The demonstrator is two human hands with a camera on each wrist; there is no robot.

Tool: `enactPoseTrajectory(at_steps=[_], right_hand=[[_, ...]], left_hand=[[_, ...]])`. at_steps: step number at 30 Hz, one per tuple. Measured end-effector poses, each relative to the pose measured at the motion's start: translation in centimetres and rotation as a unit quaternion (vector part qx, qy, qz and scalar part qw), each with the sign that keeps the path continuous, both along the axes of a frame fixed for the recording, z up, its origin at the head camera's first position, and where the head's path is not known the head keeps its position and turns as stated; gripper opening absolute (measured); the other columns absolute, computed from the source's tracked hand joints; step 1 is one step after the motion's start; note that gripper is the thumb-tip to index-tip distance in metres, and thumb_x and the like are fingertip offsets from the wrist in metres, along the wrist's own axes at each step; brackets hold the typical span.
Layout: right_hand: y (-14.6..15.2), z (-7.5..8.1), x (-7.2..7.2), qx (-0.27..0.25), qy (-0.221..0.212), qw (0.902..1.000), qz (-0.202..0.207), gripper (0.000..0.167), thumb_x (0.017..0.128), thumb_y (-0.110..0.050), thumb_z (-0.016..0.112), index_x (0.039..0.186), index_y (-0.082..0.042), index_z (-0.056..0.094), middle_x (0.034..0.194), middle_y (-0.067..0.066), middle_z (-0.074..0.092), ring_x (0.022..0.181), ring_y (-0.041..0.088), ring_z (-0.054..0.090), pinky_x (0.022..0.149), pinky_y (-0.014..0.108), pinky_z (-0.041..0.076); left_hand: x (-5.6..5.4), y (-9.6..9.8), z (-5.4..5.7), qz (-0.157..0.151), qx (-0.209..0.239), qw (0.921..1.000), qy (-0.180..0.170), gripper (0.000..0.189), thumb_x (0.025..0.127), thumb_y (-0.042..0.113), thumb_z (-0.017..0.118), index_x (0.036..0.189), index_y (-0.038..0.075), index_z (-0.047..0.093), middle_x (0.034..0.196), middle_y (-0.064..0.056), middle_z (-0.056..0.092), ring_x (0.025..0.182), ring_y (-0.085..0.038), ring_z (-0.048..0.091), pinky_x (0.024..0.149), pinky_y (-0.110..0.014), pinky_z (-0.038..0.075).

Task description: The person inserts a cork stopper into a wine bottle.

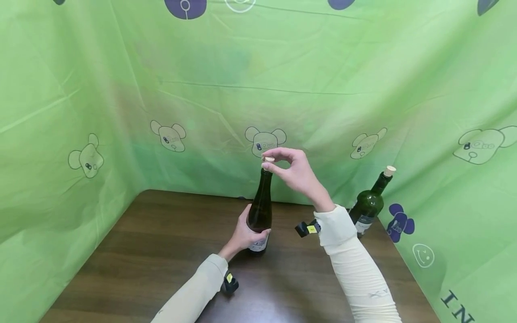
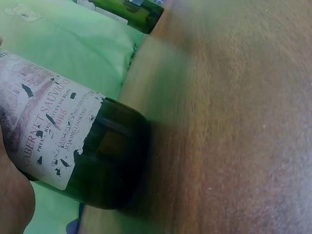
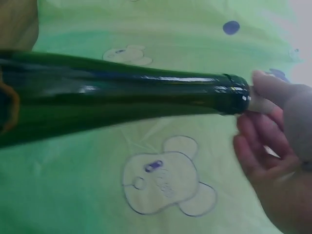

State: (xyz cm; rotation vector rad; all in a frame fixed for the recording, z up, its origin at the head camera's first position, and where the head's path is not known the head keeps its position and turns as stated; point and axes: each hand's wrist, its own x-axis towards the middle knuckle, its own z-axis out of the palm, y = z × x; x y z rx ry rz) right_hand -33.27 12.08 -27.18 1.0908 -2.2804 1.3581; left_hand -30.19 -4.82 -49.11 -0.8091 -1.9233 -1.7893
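Note:
A dark green wine bottle [image 1: 261,206] stands upright on the table, its worn Cabernet Sauvignon label [image 2: 48,122] facing the left wrist view. My left hand [image 1: 243,233] grips the bottle round its lower body. At the top, my right hand [image 1: 296,172] pinches a pale cork [image 3: 260,103] between thumb and fingers. The cork sits at the bottle's mouth, part of it showing above the rim; how deep it goes is hidden by the glass and fingers.
Beyond my right forearm stands a second green wine bottle [image 1: 368,204], with a cork [image 1: 389,171] in its neck. The brown wooden table [image 1: 161,251] is bordered by a green printed cloth [image 1: 202,103] at the back and sides.

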Motion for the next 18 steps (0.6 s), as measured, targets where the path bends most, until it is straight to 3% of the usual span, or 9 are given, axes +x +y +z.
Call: enactPoseTrajectory(at_steps=[4,10,16,18], right_hand=[[0.5,1.9,0.4,0.108,0.007,0.9941,-0.004,0.022,0.092,-0.016,0.077,0.113,-0.009,0.077,0.110,0.005,0.073,0.099,0.019,0.066,0.095,0.040,0.053],[0.0,6.0,0.7,0.239,-0.005,0.9708,0.022,0.019,0.091,-0.012,0.078,0.108,-0.005,0.078,0.103,0.006,0.074,0.091,0.019,0.069,0.087,0.037,0.057],[-1.1,8.9,0.5,0.325,-0.056,0.9435,0.030,0.014,0.086,-0.007,0.082,0.099,-0.004,0.080,0.095,0.007,0.078,0.085,0.018,0.075,0.081,0.032,0.060],[-1.4,9.3,0.4,0.342,-0.057,0.9375,0.028,0.012,0.084,-0.008,0.083,0.096,-0.007,0.082,0.092,0.005,0.079,0.084,0.016,0.075,0.082,0.033,0.060]], left_hand=[[0.0,0.0,-0.1,-0.002,0.000,1.0000,-0.002,0.063,0.072,0.000,0.084,0.127,0.004,0.055,0.107,-0.012,0.067,0.095,-0.011,0.064,0.085,-0.033,0.055],[0.0,0.0,-0.1,0.003,0.005,1.0000,-0.006,0.063,0.070,0.000,0.084,0.126,0.005,0.056,0.106,-0.013,0.067,0.095,-0.013,0.064,0.085,-0.033,0.055],[-0.2,0.0,-0.3,0.004,0.003,0.9999,-0.011,0.062,0.071,0.000,0.084,0.125,0.005,0.056,0.106,-0.010,0.067,0.096,-0.011,0.063,0.086,-0.031,0.054],[-0.7,0.1,-1.0,0.007,0.002,0.9999,-0.013,0.063,0.070,0.000,0.085,0.126,0.004,0.056,0.106,-0.012,0.067,0.096,-0.012,0.064,0.086,-0.031,0.054]])
